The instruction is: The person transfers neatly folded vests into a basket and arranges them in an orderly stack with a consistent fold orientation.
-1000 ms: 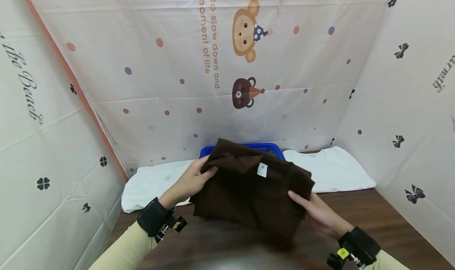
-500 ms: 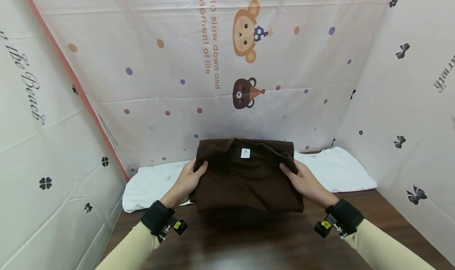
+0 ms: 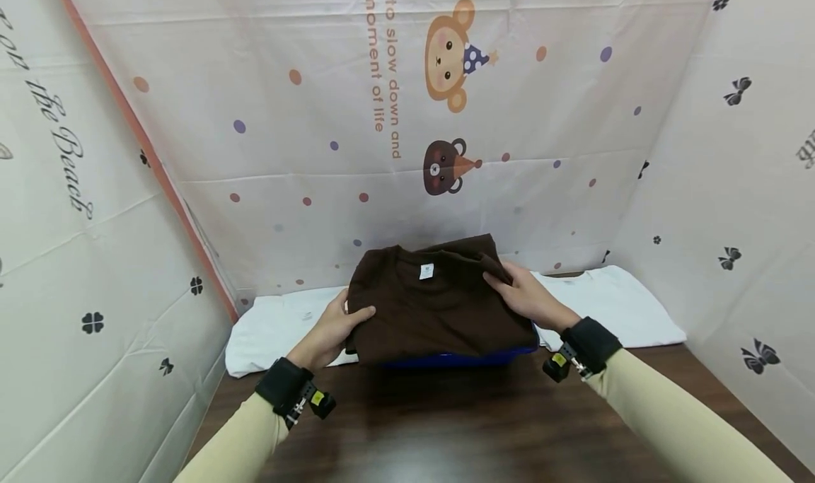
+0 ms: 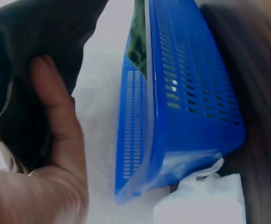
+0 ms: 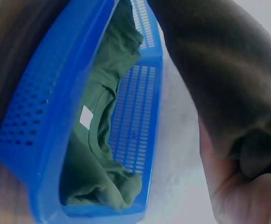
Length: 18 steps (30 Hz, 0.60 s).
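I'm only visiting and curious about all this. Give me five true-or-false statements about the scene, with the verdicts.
1. The left hand and right hand both hold the brown shirt. True.
2. A green shirt lies in the blue basket. True.
3. The brown shirt lies flat on the table. False: the hands hold it up, off the table.
4. One white cloth lies left of the basket and a second white cloth right of it. True.
5. The brown shirt's label is yellow. False: the label is white.
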Each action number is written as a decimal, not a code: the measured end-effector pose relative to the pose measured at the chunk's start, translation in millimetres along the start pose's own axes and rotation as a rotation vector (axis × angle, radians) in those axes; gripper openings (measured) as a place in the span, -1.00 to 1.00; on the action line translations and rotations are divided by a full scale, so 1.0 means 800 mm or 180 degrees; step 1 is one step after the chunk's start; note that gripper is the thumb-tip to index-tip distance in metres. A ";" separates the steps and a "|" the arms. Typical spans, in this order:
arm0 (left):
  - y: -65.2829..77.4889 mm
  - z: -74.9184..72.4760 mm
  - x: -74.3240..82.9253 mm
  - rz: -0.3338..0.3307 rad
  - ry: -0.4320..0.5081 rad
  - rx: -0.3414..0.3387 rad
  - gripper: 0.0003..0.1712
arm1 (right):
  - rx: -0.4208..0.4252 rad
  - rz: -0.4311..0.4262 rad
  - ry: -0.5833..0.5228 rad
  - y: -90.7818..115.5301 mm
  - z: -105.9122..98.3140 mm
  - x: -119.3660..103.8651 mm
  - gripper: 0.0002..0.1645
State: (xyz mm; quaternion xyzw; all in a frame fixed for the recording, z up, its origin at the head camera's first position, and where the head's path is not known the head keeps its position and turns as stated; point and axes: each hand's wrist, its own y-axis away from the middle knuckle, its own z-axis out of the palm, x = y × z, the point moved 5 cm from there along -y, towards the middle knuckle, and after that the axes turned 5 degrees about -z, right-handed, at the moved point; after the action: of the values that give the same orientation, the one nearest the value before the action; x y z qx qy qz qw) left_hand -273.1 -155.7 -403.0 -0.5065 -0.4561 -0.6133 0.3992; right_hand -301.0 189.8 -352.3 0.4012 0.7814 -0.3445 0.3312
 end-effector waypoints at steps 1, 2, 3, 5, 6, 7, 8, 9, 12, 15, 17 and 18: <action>-0.001 -0.001 -0.001 -0.0013 -0.0046 0.0001 -0.29 | -0.0010 -0.0005 0.0019 -0.003 0.000 0.001 -0.51; -0.002 -0.001 -0.002 -0.0010 -0.0109 0.0004 -0.29 | -0.0022 -0.0009 0.0031 -0.005 0.000 0.003 -0.51; -0.003 -0.001 -0.002 -0.0013 -0.0162 0.0027 -0.29 | -0.0034 -0.0011 0.0036 -0.008 -0.001 0.004 -0.50; -0.005 -0.001 -0.002 0.0018 -0.0271 0.0060 -0.29 | -0.0074 -0.0004 0.0045 -0.009 -0.002 0.007 -0.48; -0.006 0.000 -0.002 0.0035 -0.0327 0.0093 -0.30 | -0.0114 -0.0015 0.0037 -0.010 -0.002 0.008 -0.46; -0.007 0.000 -0.002 0.0048 -0.0370 0.0117 -0.30 | -0.0154 -0.0008 0.0011 -0.010 -0.003 0.010 -0.45; -0.007 0.001 -0.002 0.0069 -0.0429 0.0131 -0.30 | -0.0199 0.0011 -0.0020 -0.010 -0.003 0.012 -0.43; -0.008 0.002 -0.001 0.0076 -0.0481 0.0167 -0.28 | -0.0248 0.0028 -0.0056 -0.010 -0.003 0.014 -0.41; -0.012 0.004 0.003 0.0117 -0.0640 0.0240 -0.26 | -0.0423 0.0063 -0.0179 -0.010 -0.004 0.019 -0.36; -0.018 0.005 0.011 0.0180 -0.0825 0.0309 -0.29 | -0.0497 0.0145 -0.0298 -0.011 -0.007 0.022 -0.34; -0.022 0.006 0.017 0.0213 -0.0925 0.0346 -0.34 | -0.0528 0.0174 -0.0349 -0.013 -0.010 0.024 -0.31; -0.024 0.007 0.020 0.0226 -0.0959 0.0363 -0.36 | -0.0522 0.0186 -0.0360 -0.014 -0.012 0.025 -0.30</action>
State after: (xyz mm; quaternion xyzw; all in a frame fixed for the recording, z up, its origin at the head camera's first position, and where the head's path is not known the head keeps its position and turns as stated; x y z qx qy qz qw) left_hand -292.9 -145.9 -389.8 -0.5850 -0.5267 -0.4889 0.3759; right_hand -322.1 200.3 -359.9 0.3753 0.7750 -0.2918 0.4163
